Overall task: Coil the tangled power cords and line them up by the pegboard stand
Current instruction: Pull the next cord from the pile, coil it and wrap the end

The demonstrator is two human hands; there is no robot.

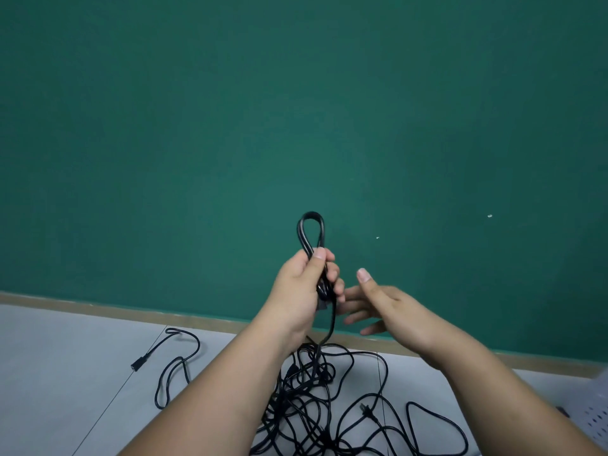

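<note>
Where the cord (311,213) folds into a narrow loop before the green wall (296,110), the left hand (304,291) grips it, thumb on top. Its tail drops into the tangle (297,393) on the grey floor (65,357). The right hand (385,304) hovers just beside, fingers spread, holding nothing. A pegboard (595,422) shows at the right edge.

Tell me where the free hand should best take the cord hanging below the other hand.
Probably the straight stretch of cord just under the left hand, reached from the right by the open right hand: there it hangs single, above the tangle.
</note>
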